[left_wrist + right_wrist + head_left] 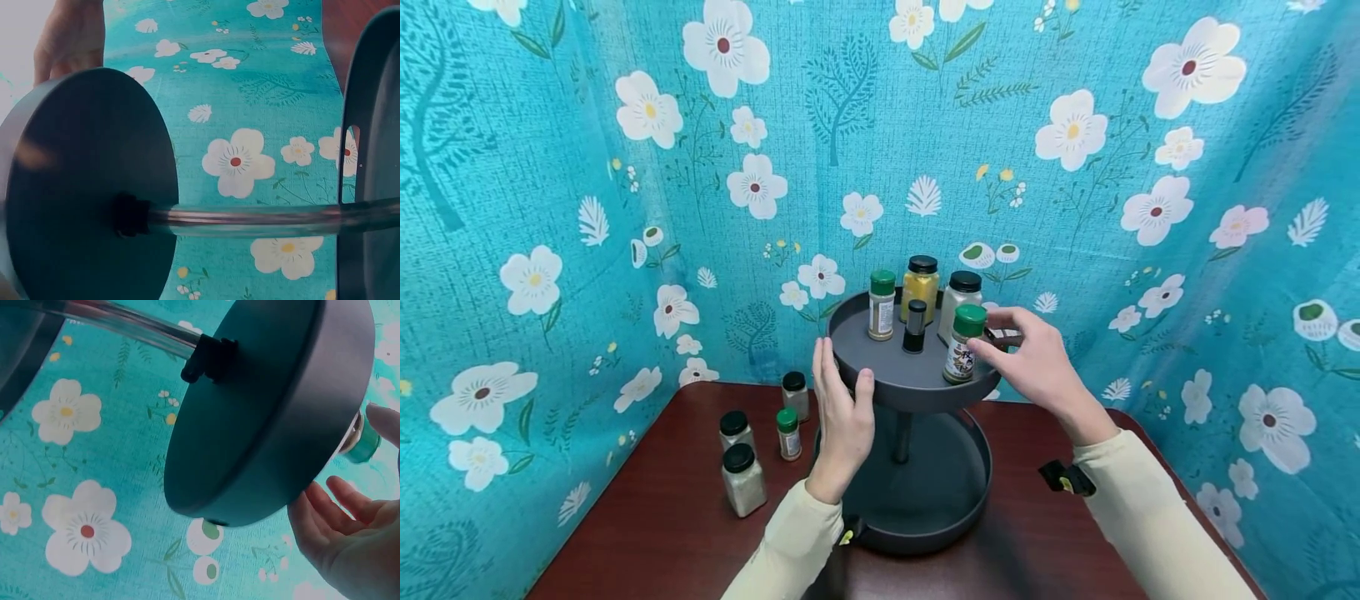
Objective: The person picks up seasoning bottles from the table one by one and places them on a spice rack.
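Observation:
My right hand (1037, 358) is at the right of the upper tier of a dark two-tier round tray (917, 385). Thumb and index finger pinch a green-capped spice jar (960, 354) standing upright near the front rim. In the right wrist view, the other fingers (331, 515) are by the rim and the jar's green cap (365, 445) shows beyond it. My left hand (844, 417) rests against the tier's left side, fingers straight. Behind the pinched jar stand a white-filled jar (953, 312), a yellow-filled jar (921, 287), a small black-based bottle (914, 327) and another green-capped jar (882, 308).
Left of the tray, black-capped jars (744, 483) and a small green-capped jar (788, 435) stand on the dark red table (647, 517). A post (901, 440) joins the upper tier to the lower tier (917, 533). Floral cloth (865, 125) surrounds the table.

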`<action>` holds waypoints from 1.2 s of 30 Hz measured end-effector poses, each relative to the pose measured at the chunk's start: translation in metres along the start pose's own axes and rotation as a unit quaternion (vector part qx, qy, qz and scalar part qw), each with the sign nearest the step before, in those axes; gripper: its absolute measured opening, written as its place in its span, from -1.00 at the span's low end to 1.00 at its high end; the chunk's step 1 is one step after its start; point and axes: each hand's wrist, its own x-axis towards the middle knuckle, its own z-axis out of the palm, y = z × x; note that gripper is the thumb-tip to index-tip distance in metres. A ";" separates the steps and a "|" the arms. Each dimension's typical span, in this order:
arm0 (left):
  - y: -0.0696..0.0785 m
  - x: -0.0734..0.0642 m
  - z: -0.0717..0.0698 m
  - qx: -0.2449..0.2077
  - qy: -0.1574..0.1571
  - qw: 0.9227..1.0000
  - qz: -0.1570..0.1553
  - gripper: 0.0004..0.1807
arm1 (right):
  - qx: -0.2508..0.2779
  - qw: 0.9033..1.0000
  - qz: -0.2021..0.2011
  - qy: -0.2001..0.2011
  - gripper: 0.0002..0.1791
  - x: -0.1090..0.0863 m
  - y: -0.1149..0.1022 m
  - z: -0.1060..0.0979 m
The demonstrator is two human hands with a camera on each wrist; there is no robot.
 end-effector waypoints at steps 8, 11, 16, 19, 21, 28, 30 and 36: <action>-0.012 -0.002 -0.012 -0.013 -0.004 0.999 -0.037 -0.34 | -0.001 0.998 -0.023 0.051 -0.47 -0.011 0.016 -0.013; -0.017 -0.004 -0.017 -0.006 -0.011 0.998 -0.060 -0.36 | 0.005 0.998 -0.013 0.067 -0.52 -0.019 0.025 -0.018; -0.029 -0.009 -0.025 0.010 -0.043 0.995 -0.091 -0.38 | 0.007 0.997 0.025 0.075 -0.55 -0.036 0.046 -0.021; -0.038 -0.012 -0.029 0.028 -0.071 0.992 -0.102 -0.40 | 0.005 0.997 0.040 0.071 -0.56 -0.046 0.061 -0.019; -0.044 -0.014 -0.031 0.048 -0.090 0.989 -0.105 -0.43 | 0.002 0.997 0.050 0.064 -0.56 -0.052 0.072 -0.016; -0.064 -0.026 -0.038 0.125 -0.171 0.974 -0.080 -0.66 | 0.002 0.996 0.084 0.027 -0.56 -0.072 0.099 0.000; -0.070 -0.031 -0.041 0.145 -0.189 0.968 -0.074 -0.70 | -0.003 0.996 0.091 0.018 -0.59 -0.077 0.105 0.007; -0.084 -0.041 -0.051 0.196 -0.226 0.952 -0.067 -0.79 | -0.023 0.993 0.112 -0.013 -0.66 -0.092 0.119 0.029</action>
